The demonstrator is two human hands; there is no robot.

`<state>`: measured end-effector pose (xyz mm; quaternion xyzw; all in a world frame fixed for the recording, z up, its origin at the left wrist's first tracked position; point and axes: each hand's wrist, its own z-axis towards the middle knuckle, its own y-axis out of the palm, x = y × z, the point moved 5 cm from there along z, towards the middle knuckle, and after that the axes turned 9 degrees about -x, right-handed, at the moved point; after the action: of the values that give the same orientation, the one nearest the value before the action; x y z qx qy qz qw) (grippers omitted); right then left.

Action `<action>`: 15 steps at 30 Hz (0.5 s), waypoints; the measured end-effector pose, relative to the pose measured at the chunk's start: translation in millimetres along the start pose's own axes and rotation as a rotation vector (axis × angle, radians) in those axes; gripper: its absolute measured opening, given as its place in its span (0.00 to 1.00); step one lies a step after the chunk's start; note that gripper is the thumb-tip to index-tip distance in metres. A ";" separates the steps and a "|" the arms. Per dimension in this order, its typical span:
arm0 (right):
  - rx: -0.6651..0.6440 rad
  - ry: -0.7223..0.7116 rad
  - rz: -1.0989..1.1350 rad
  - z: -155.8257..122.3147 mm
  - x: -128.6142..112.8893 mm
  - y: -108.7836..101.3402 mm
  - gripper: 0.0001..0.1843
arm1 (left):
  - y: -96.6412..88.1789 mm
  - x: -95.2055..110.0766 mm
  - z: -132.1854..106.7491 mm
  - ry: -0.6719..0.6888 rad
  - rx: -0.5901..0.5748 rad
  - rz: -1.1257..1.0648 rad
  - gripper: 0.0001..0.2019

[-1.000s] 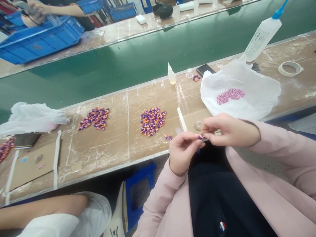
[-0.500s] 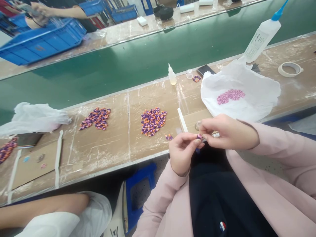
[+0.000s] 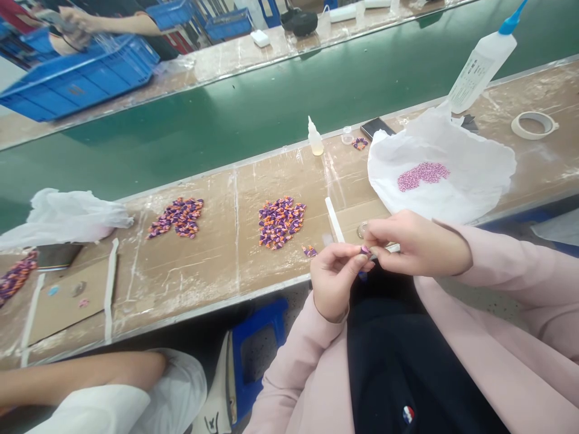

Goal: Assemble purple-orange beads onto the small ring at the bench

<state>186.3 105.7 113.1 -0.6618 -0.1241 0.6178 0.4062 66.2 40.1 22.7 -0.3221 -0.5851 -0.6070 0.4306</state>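
Observation:
My left hand (image 3: 333, 282) pinches a small purple-and-pink piece (image 3: 364, 249) between thumb and fingertips, just over the table's front edge. Close against it, my right hand (image 3: 400, 242) is closed in a pinch at the same piece; whatever lies between its fingertips is too small to make out. Left of my hands are a few loose purple-and-orange pieces (image 3: 309, 251) and a larger pile of purple-and-orange pieces (image 3: 281, 222). A white strip (image 3: 335, 219) lies just behind my left hand. Tiny pink pieces (image 3: 423, 176) rest on a crumpled white sheet (image 3: 484, 163) beyond my right hand.
A small dropper bottle (image 3: 315, 140), a phone (image 3: 377, 128), a large blue-tipped bottle (image 3: 482, 72) and a tape roll (image 3: 534, 125) stand or lie toward the back. Another pile (image 3: 177, 217) is farther left. A co-worker's arm (image 3: 81, 374) reaches in at lower left.
Both hands stay almost in place, still pinched together at the small piece. The view has shifted slightly, and the far-left things appear a little more to the right.

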 end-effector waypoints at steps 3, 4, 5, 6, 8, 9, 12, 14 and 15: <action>0.020 -0.028 -0.018 -0.2 0.4 0.8 0.06 | -0.6 -0.2 0.2 0.009 -0.021 0.022 0.06; 0.024 -0.028 -0.028 -0.4 1.1 0.9 0.06 | -1.0 -0.3 0.3 0.007 -0.026 0.038 0.07; 0.020 -0.024 -0.035 -0.8 1.9 1.1 0.06 | -1.5 -0.1 0.5 0.007 -0.031 0.064 0.07; 0.007 -0.018 -0.039 -1.5 2.8 1.5 0.06 | -1.9 1.1 0.7 0.018 -0.035 0.103 0.07; -0.002 -0.009 -0.016 -4.8 4.0 0.6 0.05 | -2.7 7.9 0.8 0.101 -0.037 0.230 0.05; 0.011 -0.005 0.010 -7.2 4.4 -1.2 0.05 | -2.5 13.8 0.4 0.180 -0.036 0.316 0.04; 0.128 0.014 0.084 -16.1 5.2 -10.3 0.09 | 2.1 33.0 -4.2 0.461 -0.046 0.589 0.09; 0.182 0.040 0.083 -20.5 5.8 -14.1 0.10 | 6.8 40.1 -7.1 0.575 -0.058 0.709 0.13; 0.194 0.052 0.073 -21.8 6.3 -14.7 0.10 | 9.0 41.9 -8.0 0.604 -0.057 0.745 0.14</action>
<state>212.6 110.9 116.7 -0.6393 -0.0291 0.6237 0.4487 57.5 26.6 63.3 -0.3309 -0.2617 -0.4936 0.7605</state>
